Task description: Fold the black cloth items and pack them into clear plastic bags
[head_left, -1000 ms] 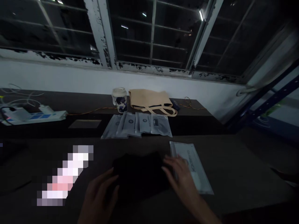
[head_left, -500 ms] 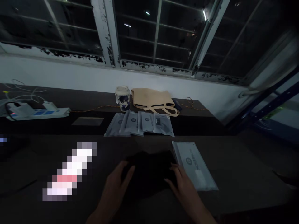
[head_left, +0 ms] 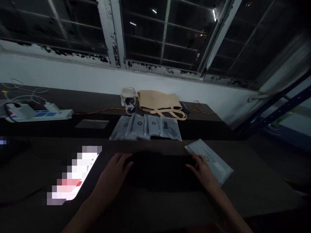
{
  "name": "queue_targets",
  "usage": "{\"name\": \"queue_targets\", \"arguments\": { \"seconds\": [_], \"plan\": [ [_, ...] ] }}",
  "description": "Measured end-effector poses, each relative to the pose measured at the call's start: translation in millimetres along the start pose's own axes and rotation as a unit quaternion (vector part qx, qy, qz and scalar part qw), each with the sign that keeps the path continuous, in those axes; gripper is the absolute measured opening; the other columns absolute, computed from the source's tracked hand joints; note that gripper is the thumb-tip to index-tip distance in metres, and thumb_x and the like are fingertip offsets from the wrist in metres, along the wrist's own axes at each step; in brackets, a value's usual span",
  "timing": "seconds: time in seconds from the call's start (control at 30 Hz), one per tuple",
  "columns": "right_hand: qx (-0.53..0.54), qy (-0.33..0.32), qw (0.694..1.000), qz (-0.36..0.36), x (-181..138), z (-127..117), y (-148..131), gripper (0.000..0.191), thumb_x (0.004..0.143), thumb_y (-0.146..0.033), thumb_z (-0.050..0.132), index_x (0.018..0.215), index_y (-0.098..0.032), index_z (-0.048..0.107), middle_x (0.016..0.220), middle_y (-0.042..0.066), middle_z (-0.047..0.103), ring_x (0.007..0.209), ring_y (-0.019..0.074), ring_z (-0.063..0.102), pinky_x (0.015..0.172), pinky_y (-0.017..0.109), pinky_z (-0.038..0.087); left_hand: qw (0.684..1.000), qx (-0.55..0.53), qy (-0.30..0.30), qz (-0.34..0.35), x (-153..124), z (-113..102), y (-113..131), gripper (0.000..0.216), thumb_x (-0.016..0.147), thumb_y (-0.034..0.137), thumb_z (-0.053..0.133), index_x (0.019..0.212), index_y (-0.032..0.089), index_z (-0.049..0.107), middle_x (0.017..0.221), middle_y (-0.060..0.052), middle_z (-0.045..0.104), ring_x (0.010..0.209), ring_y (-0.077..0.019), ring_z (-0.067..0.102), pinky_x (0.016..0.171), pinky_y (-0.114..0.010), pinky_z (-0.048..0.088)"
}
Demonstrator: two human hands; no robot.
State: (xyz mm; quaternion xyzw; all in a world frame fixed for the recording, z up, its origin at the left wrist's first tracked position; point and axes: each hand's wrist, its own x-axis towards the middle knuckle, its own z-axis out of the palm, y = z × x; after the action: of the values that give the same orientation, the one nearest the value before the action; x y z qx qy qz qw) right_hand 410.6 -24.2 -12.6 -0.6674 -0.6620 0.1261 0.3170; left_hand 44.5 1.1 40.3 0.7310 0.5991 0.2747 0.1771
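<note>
A black folded cloth (head_left: 160, 170) lies spread wide on the dark table (head_left: 255, 187) in front of me. My left hand (head_left: 114, 170) rests at its left end, fingers curled over the edge. My right hand (head_left: 202, 170) is at its right end, fingers bent onto the fabric. Just right of that hand lies a clear plastic packet (head_left: 210, 160) with printed lettering, tilted on the table.
Several flat plastic packets (head_left: 145, 127) lie in a row further back. Behind them stand a printed cup (head_left: 128, 100) and a beige tote bag (head_left: 160, 104). A power strip (head_left: 39, 115) with cables sits at far left. A bright blurred patch (head_left: 73, 176) lies left of my hands.
Both hands moved apart, outward to the cloth's ends, and the cloth now lies wider than before. The plastic packet at right has shifted and turned.
</note>
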Motion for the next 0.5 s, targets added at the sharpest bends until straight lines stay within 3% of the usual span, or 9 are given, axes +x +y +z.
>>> {"name": "queue_targets", "arguments": {
  "seconds": [0.1,0.23,0.3,0.5],
  "plan": [
    [-0.015,0.039,0.999,0.019,11,6,9,0.047,0.083,-0.047,0.051,0.124,-0.024,0.055,0.095,0.006,0.054,0.063,0.0160,0.056,0.068,0.036,0.052,0.993,0.094,-0.058,0.038,35,12,6,0.031,0.088,0.028,0.041,0.114,0.020,0.057,0.110,-0.009,0.058,0.104,-0.0252,0.054,0.088,-0.037,0.042],
    [-0.030,0.034,0.999,0.030,24,6,14,0.045,0.083,-0.056,0.047,0.099,-0.019,0.069,0.078,0.006,0.058,0.067,0.0199,0.058,0.069,0.035,0.049,0.982,0.134,-0.132,0.018,54,14,-3,0.019,0.085,0.019,0.045,0.086,0.020,0.064,0.086,-0.006,0.063,0.082,-0.0213,0.059,0.077,-0.032,0.042],
    [-0.013,0.024,0.999,0.043,27,3,12,0.049,0.082,-0.060,0.045,0.091,-0.018,0.069,0.075,0.006,0.058,0.059,0.0181,0.057,0.062,0.033,0.047,0.982,0.128,-0.136,0.018,56,12,-8,0.018,0.084,0.019,0.045,0.078,0.020,0.062,0.080,-0.004,0.063,0.076,-0.0198,0.059,0.072,-0.030,0.041],
    [-0.019,0.060,0.998,-0.015,30,0,1,0.052,0.084,-0.062,0.043,0.084,-0.018,0.070,0.073,0.005,0.056,0.060,0.0169,0.055,0.059,0.030,0.043,0.988,0.115,-0.106,0.000,58,13,-19,0.017,0.086,0.032,0.048,0.091,0.021,0.060,0.091,-0.006,0.064,0.083,-0.0214,0.061,0.069,-0.028,0.039]
  ]
}}
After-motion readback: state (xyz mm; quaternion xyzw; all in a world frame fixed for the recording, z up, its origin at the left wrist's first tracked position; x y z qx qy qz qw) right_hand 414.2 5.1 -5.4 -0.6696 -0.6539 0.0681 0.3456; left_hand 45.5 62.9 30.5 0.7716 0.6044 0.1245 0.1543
